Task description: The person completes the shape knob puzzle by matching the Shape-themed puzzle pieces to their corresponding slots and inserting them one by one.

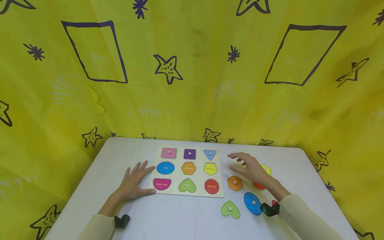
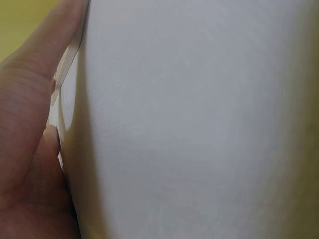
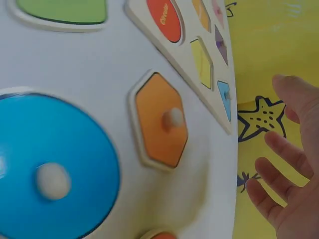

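Note:
A wooden shape puzzle board (image 1: 177, 176) lies flat on the white table. Knobbed pink rectangle, purple square (image 1: 193, 156) and blue triangle (image 1: 210, 152) pieces fill its far row; the other two rows show bare printed recesses. My left hand (image 1: 133, 183) rests spread at the board's left edge, thumb and fingertips right at the rim. Off the board's right edge, my right hand (image 1: 247, 168) hovers with loosely bent fingers and nothing in them. Nearest below it is the orange hexagon piece (image 3: 159, 124), with the blue oval piece (image 3: 75, 144) close by.
A green heart piece (image 1: 230, 213) lies near the board's front right corner. Yellow (image 1: 266, 169) and red (image 1: 258, 186) pieces are partly hidden under the right hand and forearm, and a pink one (image 1: 274, 202) by the wrist. A yellow patterned curtain (image 1: 192, 100) hangs behind the table.

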{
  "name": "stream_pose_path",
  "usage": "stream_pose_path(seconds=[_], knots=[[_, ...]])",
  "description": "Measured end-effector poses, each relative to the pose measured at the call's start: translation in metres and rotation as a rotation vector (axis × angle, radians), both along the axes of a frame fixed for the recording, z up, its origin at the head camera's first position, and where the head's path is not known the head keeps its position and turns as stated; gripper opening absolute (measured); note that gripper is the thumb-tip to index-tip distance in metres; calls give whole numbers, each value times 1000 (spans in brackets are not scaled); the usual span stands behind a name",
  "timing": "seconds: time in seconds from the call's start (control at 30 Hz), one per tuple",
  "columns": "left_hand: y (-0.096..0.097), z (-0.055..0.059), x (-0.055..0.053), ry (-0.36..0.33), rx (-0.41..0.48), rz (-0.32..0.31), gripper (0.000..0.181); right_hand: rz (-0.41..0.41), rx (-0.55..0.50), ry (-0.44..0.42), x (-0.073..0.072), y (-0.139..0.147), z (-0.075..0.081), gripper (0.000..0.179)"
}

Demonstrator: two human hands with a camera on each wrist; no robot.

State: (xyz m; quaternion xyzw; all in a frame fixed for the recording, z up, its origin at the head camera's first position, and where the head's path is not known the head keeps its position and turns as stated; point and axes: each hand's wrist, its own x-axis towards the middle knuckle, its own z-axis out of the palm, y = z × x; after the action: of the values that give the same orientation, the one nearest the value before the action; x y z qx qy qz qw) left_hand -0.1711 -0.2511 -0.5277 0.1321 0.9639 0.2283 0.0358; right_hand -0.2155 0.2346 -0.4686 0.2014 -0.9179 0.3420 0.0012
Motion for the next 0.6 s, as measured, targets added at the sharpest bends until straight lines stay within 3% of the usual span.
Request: stream_pose_path(seconds=[0.43,0.6], knots=[[-1,1,0,-4,-6,4,98,-82,18,148,56,39,-15,44],[0,-1,0,6,-4,-6,97,-121,1,121,76,50,-25,44]])
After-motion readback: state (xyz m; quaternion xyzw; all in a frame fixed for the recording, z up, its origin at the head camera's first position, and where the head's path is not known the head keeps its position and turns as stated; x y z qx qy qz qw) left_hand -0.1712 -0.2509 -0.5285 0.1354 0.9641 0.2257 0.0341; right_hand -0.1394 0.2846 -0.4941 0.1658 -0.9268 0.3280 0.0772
